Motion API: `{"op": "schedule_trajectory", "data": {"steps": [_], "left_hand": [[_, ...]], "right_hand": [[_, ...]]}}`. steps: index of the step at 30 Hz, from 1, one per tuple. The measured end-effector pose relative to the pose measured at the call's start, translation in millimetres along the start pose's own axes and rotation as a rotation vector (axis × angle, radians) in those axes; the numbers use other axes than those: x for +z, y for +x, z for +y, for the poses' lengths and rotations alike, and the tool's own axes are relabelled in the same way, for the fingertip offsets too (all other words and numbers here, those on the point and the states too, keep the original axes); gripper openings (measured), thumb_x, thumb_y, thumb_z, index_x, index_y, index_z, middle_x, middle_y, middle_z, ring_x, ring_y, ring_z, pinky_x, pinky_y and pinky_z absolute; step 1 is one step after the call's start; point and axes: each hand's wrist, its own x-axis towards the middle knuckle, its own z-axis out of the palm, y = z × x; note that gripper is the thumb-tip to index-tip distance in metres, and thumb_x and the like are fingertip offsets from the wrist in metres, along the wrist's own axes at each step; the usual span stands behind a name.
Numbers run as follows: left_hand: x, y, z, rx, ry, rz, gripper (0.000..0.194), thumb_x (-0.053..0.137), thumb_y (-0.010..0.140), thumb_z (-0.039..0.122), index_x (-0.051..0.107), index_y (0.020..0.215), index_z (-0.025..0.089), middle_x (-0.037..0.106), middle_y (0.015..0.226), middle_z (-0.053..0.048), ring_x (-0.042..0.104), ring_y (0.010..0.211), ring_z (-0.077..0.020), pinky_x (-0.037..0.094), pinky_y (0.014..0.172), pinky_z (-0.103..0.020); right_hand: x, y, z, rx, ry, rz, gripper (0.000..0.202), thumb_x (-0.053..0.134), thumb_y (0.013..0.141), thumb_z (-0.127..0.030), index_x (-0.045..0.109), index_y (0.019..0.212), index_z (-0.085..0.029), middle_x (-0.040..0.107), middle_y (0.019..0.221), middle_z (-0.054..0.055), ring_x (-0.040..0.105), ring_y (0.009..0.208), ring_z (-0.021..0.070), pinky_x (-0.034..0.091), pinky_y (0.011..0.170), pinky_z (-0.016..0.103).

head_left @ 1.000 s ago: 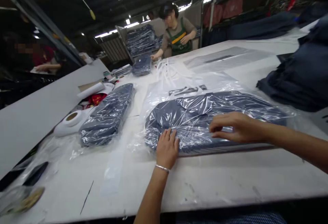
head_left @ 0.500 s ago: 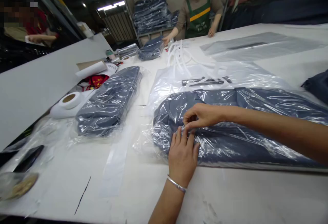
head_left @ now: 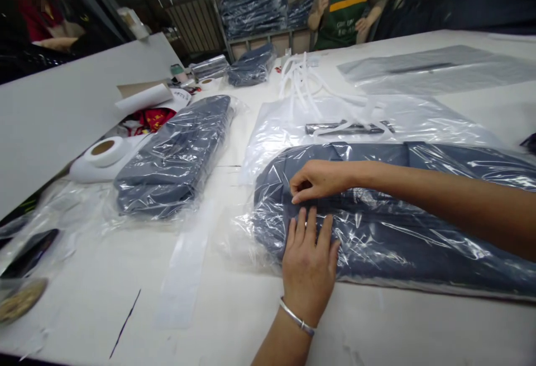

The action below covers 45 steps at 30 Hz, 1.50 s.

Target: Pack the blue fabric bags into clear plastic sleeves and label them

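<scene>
My left hand (head_left: 310, 257), with a silver bangle at the wrist, lies flat with fingers spread on a clear plastic bag holding folded grey-blue garments (head_left: 385, 246). The bag is long and stretches to the right edge of the view. Just above those fingertips, my right hand (head_left: 320, 181) reaches in from the right across the bag. Its thumb and forefinger are pinched together near the bag's left end; whatever is between the fingertips is too small to make out. Loose, crinkled film (head_left: 240, 232) sticks out at that end.
Another bagged garment bundle (head_left: 176, 157) lies to the left, beside a white tape roll (head_left: 103, 152). White drawstring bags (head_left: 276, 115) lie behind my bundle. A phone (head_left: 31, 253) is at far left. Across the table stands a person in a green apron (head_left: 345, 11).
My right hand's pinch has risen slightly away from my left fingertips. The left hand stays flat on the bag. The person opposite has drawn a hand back from the far bundle. My view has tilted down.
</scene>
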Motion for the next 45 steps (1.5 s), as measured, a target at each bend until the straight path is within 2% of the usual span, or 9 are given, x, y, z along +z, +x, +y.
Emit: {"op": "schedule_trajectory", "data": {"steps": [6, 10, 14, 18, 25, 31, 38, 42, 45], "left_hand": [[-2.6, -1.0, -1.3, 0.046, -0.049, 0.154, 0.032, 0.060, 0.089, 0.026, 0.061, 0.120, 0.022, 0.062, 0.132, -0.006, 0.050, 0.130, -0.0234, 0.039, 0.115, -0.048], [-4.4, 0.8, -1.2, 0.030, -0.102, 0.129, 0.021, 0.060, 0.089, 0.026, 0.064, 0.110, 0.022, 0.071, 0.112, -0.004, 0.062, 0.111, -0.0197, 0.042, 0.112, -0.046], [-1.8, 1.0, -2.3, 0.016, -0.115, 0.094, 0.023, 0.057, 0.091, 0.027, 0.062, 0.112, 0.021, 0.070, 0.116, -0.005, 0.060, 0.116, -0.0216, 0.042, 0.111, -0.048], [1.3, -0.6, -2.8, 0.010, -0.122, 0.081, 0.025, 0.057, 0.091, 0.027, 0.062, 0.115, 0.021, 0.070, 0.119, -0.005, 0.060, 0.118, -0.0210, 0.041, 0.112, -0.048], [2.1, -1.0, -2.6, 0.010, -0.118, 0.072, 0.027, 0.056, 0.092, 0.028, 0.061, 0.117, 0.020, 0.069, 0.121, -0.005, 0.060, 0.118, -0.0219, 0.045, 0.110, -0.046], [4.1, -2.3, -2.9, 0.024, -0.093, 0.081, 0.028, 0.055, 0.092, 0.026, 0.061, 0.119, 0.019, 0.069, 0.122, -0.006, 0.059, 0.120, -0.0235, 0.047, 0.108, -0.046], [4.7, -2.2, -2.7, 0.012, -0.074, 0.078, 0.030, 0.056, 0.091, 0.024, 0.060, 0.121, 0.021, 0.068, 0.123, -0.007, 0.059, 0.121, -0.0228, 0.048, 0.106, -0.046], [5.3, 0.0, -6.2, 0.012, -0.110, 0.065, 0.029, 0.054, 0.092, 0.024, 0.061, 0.119, 0.021, 0.068, 0.123, -0.008, 0.059, 0.120, -0.0234, 0.047, 0.107, -0.049], [2.2, 0.4, -3.6, -0.008, -0.131, 0.058, 0.029, 0.053, 0.091, 0.023, 0.061, 0.119, 0.022, 0.068, 0.121, -0.007, 0.059, 0.118, -0.0224, 0.046, 0.108, -0.048]], "right_hand": [[-15.7, -15.3, -3.6, 0.026, 0.096, 0.076, 0.028, 0.063, 0.086, -0.041, 0.068, 0.081, -0.015, 0.062, 0.065, -0.002, 0.053, 0.059, 0.0096, 0.038, 0.057, 0.021], [-24.8, -26.3, -14.9, 0.051, 0.184, 0.005, 0.029, 0.064, 0.084, -0.043, 0.068, 0.080, -0.014, 0.062, 0.068, -0.001, 0.054, 0.063, 0.0103, 0.039, 0.060, 0.021], [-24.3, -27.9, -19.0, 0.071, 0.183, -0.094, 0.028, 0.064, 0.085, -0.041, 0.068, 0.080, -0.014, 0.061, 0.066, -0.002, 0.053, 0.061, 0.0096, 0.038, 0.058, 0.021], [-10.4, -17.8, -14.1, 0.072, 0.056, -0.192, 0.020, 0.063, 0.085, -0.033, 0.068, 0.078, -0.014, 0.061, 0.064, -0.002, 0.050, 0.057, 0.0084, 0.034, 0.055, 0.021], [14.0, 7.5, -5.6, 0.121, -0.545, -0.114, 0.020, 0.070, 0.081, -0.040, 0.072, 0.078, -0.020, 0.068, 0.071, 0.003, 0.054, 0.060, 0.0148, 0.023, 0.053, 0.027], [13.3, 11.2, 6.7, 0.134, -0.608, -0.092, 0.032, 0.064, 0.085, -0.051, 0.071, 0.077, -0.020, 0.071, 0.079, 0.004, 0.058, 0.067, 0.0155, 0.023, 0.054, 0.027], [12.1, -2.5, 41.4, 0.215, -0.511, 0.225, 0.031, 0.059, 0.090, -0.048, 0.067, 0.083, -0.019, 0.069, 0.082, 0.003, 0.059, 0.073, 0.0167, 0.028, 0.057, 0.025], [32.5, -40.9, 11.1, 0.278, -0.406, 0.544, 0.023, 0.047, 0.097, -0.030, 0.066, 0.103, -0.018, 0.069, 0.100, 0.008, 0.062, 0.086, 0.0194, 0.041, 0.071, 0.028], [68.0, -77.5, -31.1, 0.139, -0.238, 0.584, 0.025, 0.051, 0.095, -0.028, 0.066, 0.113, -0.020, 0.068, 0.107, 0.010, 0.062, 0.099, 0.0229, 0.047, 0.086, 0.034]]}}
